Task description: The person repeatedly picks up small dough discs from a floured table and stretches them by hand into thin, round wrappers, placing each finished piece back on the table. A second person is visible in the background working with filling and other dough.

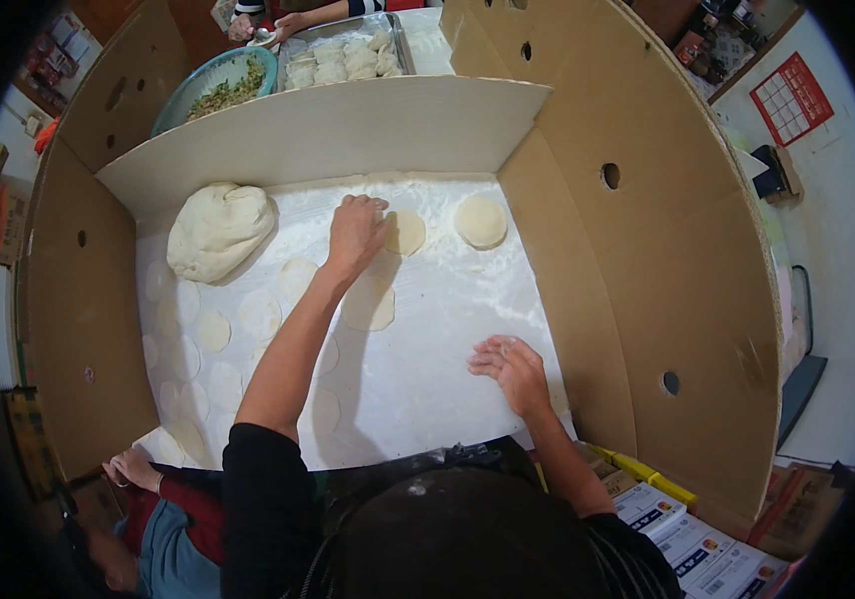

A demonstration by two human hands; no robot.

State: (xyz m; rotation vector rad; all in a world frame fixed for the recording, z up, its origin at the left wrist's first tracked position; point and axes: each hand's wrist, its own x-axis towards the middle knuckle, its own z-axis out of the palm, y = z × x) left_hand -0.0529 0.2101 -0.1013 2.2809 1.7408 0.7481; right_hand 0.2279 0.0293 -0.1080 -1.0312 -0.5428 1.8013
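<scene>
My left hand (357, 233) reaches over the floured white work surface (427, 374), fingers curled at the left edge of a small dough round (406, 232). Whether its fingertips grip that edge is not plain. My right hand (517, 372) hovers or rests lower right with nothing in it, its fingers loosely bent and apart. A larger flat dough round (368, 303) lies below my left hand. To the right sits a thicker dough disc (481, 222), perhaps stacked rounds. A big lump of dough (221, 232) rests at the upper left. Several thin dough wrappers (259, 314) spread over the left side.
Tall cardboard walls (622, 247) enclose both sides, and a lower cardboard panel (337, 127) crosses the back. Beyond it are a bowl of filling (229, 90), a metal tray of dumplings (345, 60) and another person's hands (262, 28). A second person (173, 517) is at lower left.
</scene>
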